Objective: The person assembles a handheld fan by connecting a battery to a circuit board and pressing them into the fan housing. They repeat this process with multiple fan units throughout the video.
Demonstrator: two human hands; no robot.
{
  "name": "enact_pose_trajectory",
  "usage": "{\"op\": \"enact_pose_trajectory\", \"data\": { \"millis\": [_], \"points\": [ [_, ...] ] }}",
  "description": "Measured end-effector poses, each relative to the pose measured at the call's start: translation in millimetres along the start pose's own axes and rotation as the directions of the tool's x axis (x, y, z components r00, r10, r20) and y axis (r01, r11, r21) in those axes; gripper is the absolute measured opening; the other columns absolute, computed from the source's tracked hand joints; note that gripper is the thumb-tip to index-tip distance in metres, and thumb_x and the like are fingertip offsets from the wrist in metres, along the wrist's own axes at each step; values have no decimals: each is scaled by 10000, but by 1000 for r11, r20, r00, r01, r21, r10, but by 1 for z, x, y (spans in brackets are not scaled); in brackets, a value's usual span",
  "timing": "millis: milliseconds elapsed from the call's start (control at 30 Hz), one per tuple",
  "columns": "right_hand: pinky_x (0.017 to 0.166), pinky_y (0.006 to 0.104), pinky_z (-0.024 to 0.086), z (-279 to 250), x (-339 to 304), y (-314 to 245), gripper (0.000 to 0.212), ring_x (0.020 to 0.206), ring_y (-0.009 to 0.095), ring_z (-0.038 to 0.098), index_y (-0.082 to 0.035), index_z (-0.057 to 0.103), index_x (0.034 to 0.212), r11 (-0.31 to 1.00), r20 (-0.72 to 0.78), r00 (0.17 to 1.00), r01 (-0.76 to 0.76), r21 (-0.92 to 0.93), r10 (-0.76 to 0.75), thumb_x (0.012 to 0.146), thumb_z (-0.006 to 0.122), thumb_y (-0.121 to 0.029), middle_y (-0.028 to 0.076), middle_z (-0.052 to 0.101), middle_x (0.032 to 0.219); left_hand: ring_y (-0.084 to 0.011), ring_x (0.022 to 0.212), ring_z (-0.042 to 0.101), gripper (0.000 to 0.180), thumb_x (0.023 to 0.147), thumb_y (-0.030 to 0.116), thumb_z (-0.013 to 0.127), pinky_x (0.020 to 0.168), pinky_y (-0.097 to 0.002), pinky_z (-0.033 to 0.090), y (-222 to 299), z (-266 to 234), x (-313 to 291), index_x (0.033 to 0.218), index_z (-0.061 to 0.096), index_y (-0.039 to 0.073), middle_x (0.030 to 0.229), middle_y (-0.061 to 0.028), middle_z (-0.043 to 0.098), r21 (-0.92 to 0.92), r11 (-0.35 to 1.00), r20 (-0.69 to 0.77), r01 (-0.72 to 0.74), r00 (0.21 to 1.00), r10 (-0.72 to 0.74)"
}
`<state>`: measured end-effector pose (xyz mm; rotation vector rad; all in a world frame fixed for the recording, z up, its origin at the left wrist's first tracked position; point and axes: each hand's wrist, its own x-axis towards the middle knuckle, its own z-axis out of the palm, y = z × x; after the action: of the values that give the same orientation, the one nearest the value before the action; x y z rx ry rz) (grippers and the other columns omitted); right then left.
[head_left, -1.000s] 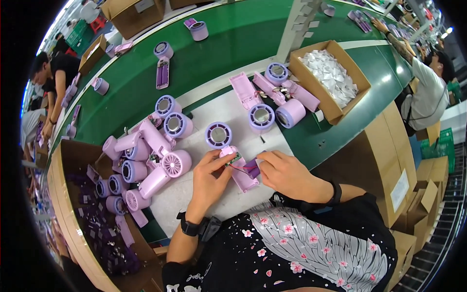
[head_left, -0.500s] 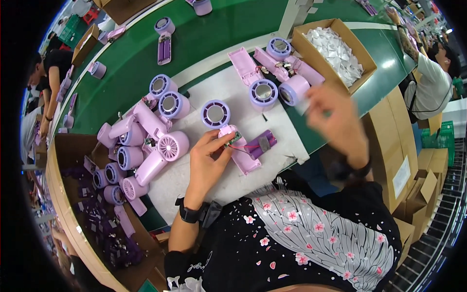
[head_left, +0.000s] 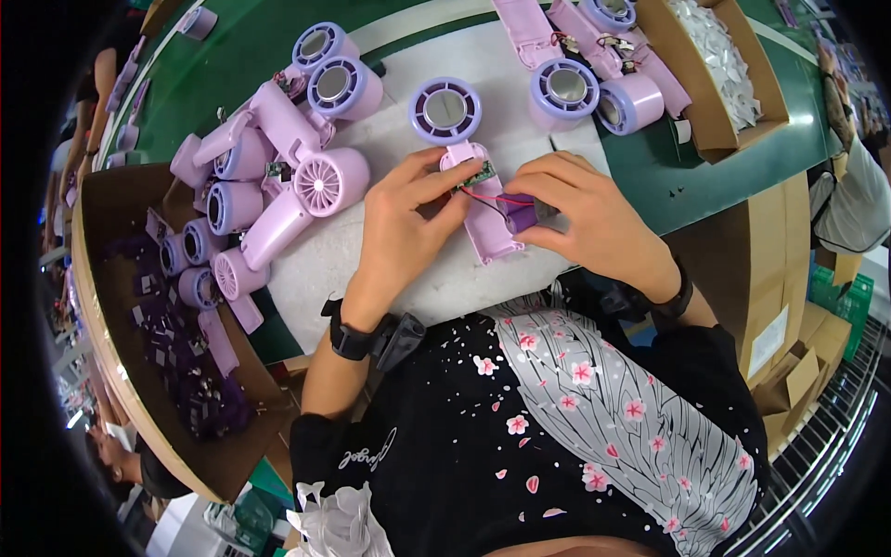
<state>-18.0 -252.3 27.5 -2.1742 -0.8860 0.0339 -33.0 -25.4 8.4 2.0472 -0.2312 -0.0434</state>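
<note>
An opened handheld fan lies on the white mat (head_left: 320,269) in front of me, its round lilac head (head_left: 445,110) away from me and its pink handle half (head_left: 492,232) toward me. My left hand (head_left: 399,213) pinches a small green circuit board (head_left: 484,174) at the top of the handle. Red and dark wires run from the board to a purple battery pack (head_left: 520,214). My right hand (head_left: 599,213) has its thumb and fingers closed around that pack, just beside the handle. The pack's right end is partly hidden by the fingers.
Several pink fans (head_left: 278,186) are piled at the left, beside a cardboard box (head_left: 88,246) holding dark purple battery packs. Opened fan parts (head_left: 566,88) lie at the far right, next to a carton (head_left: 710,102) of white pieces. The green belt (head_left: 251,65) runs behind.
My right hand has come in from the right and taken hold of the battery pack. The left hand keeps the circuit board. A small white piece now lies by the fan parts at right.
</note>
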Motion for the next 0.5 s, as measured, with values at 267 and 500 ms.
{"op": "enact_pose_trajectory", "data": {
  "millis": [267, 500],
  "points": [
    [707, 316, 543, -1, -5, -1, 342, 778, 243, 664, 0, 698, 962, 989, 4, 999, -33, 142, 33, 660, 827, -95, 104, 693, 949, -205, 807, 661, 355, 775, 12, 656, 709, -282, 532, 0, -1, 2, 1106, 726, 118, 1110, -138, 646, -22, 1000, -4, -9, 1000, 9],
    [681, 298, 545, -18, 4, -8, 273, 754, 171, 674, 26, 682, 944, 893, 210, 941, -321, 316, 264, 712, 795, -62, 91, 700, 876, -199, 802, 662, 348, 768, 16, 678, 706, -281, 536, 3, 0, 2, 1099, 727, 110, 1113, -137, 646, -27, 1000, 5, -15, 1000, 15]
  ]
}}
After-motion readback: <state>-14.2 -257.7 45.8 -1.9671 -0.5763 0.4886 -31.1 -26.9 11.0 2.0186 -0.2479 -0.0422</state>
